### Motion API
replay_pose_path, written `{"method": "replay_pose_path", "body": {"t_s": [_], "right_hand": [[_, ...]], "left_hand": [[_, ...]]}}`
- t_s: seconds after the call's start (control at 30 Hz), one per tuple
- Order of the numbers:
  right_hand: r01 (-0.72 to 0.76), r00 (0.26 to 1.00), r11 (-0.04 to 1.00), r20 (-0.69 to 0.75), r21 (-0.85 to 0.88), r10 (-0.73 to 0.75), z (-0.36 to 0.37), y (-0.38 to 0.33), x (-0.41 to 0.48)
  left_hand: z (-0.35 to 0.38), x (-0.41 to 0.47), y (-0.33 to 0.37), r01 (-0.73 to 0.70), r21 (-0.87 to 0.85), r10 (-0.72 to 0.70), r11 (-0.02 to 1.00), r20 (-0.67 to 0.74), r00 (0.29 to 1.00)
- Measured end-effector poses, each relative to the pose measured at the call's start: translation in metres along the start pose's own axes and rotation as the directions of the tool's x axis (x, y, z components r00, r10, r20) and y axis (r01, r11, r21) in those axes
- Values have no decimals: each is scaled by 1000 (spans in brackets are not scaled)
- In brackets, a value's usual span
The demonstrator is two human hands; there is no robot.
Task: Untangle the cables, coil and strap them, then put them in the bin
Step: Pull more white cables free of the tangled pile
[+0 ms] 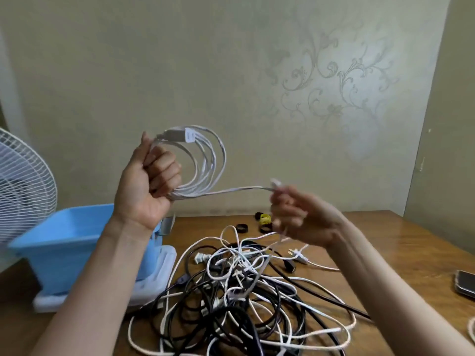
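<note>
cable tangle [244,291] below; left hand [147,176] tight around white coil [209,152], right hand [295,214] pinch-tight on its tail

Both arms are raised, left hand [151,176] fisted, right hand [295,214] blurred with fingers curled.

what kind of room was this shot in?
Probably a home room, not a lab: floral patterned wallpaper, a white electric fan, and a varnished wooden table holding tangled black and white cables.
</note>
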State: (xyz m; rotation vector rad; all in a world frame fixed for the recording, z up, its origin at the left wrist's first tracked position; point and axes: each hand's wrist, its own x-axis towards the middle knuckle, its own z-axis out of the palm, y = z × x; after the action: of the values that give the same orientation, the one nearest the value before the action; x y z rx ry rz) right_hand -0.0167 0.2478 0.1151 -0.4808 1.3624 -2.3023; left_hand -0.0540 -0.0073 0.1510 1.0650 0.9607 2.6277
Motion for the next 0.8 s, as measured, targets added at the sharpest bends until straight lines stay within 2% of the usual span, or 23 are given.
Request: {"method": "replay_pose_path", "body": {"t_s": [0.07,0.13,0.2,0.27,0.3,0.33,0.37,0.4,0.43,0.47,0.5,0.53,0.57,0.6,0.67,0.7,0.73,0.77,0.8], "right_hand": [[44,995,957,-101,287,-15,-1,-9,-10],[164,972,922,-218,350,-91,7,-14,-13],[222,959,926,-242,307,-150,29,-13,-18],[199,961,971,-221,132,-167,54,-10,-18],[187,953,982,-240,-10,-184,64,-8,-16],[183,932,963,-278,-198,-234,76,-4,-14],[192,885,892,-321,-409,-338,83,0,-9],[182,826,771,-331,-610,-457,90,3,-5],[145,765,596,-292,-790,-573,95,7,-3],[71,727,385,-217,-920,-652,98,10,0],[-23,729,154,-122,-988,-673,100,15,2],[-107,761,-73,-34,-992,-648,104,21,2],[-148,794,-252,37,-956,-607,107,29,0],[-153,813,-376,100,-914,-574,113,38,-3],[-128,798,-495,207,-859,-566,122,52,-7],[-84,771,-497,260,-864,-582,124,58,-7],[-1,723,-421,290,-907,-627,125,62,-8],[100,687,-257,253,-961,-681,126,66,-8],[203,696,-17,156,-979,-701,127,69,-9]], "left_hand": [[5,-10,3,10,116,4,993,-114,993],[8,-15,-1,61,188,-27,980,-178,984],[15,-21,-10,139,235,-104,962,-157,982],[22,-25,-22,203,342,-160,918,-150,976],[24,-25,-30,230,433,-168,872,-177,970],[26,-26,-36,256,524,-169,812,-209,963],[27,-27,-43,283,589,-173,757,-237,956],[29,-29,-48,300,627,-178,719,-251,951],[31,-31,-51,319,632,-182,706,-274,944],[31,-32,-53,337,615,-195,713,-287,938],[32,-33,-53,360,571,-222,737,-298,928],[30,-33,-55,373,519,-250,769,-293,923],[31,-35,-54,388,484,-272,784,-294,916],[28,-36,-54,405,484,-278,776,-314,908],[23,-38,-56,440,499,-251,746,-401,881],[23,-39,-55,441,476,-235,761,-431,871],[23,-40,-53,426,422,-236,800,-431,871],[23,-40,-49,406,328,-253,853,-421,871],[24,-40,-43,379,213,-275,901,-395,877]]}}
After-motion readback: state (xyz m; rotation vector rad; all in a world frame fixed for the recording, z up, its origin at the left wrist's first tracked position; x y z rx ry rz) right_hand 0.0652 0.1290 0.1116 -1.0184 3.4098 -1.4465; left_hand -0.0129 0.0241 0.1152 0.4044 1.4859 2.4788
